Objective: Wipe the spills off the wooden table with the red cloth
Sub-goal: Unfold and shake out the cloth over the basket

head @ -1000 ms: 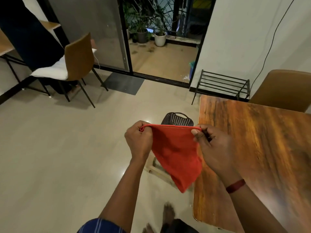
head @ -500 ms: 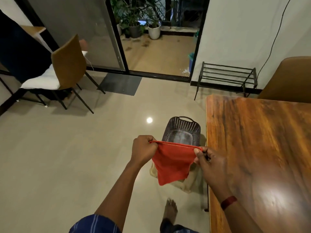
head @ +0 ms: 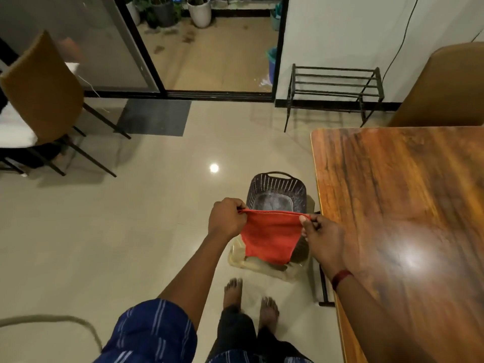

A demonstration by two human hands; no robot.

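The red cloth (head: 269, 235) hangs folded between my two hands, its top edge stretched level. My left hand (head: 226, 218) pinches the left corner and my right hand (head: 323, 238) pinches the right corner. Both hands are over the floor, just left of the wooden table (head: 408, 205), which fills the right side of the view. The cloth is above a dark perforated basket (head: 277, 188) standing on a pale stool (head: 264, 265). No spill is plain on the tabletop; a bright light glare lies on it.
A brown chair (head: 445, 85) stands behind the table. A black metal rack (head: 334, 85) is against the wall. Another brown chair (head: 43, 93) with a white cushion is at the far left. A dark mat (head: 154, 117) lies by the glass door. My bare feet (head: 248, 299) are below the stool.
The view has tipped downward and my feet now show. Both hands with the cloth have lowered toward the basket and come closer together, leaving the table edge.
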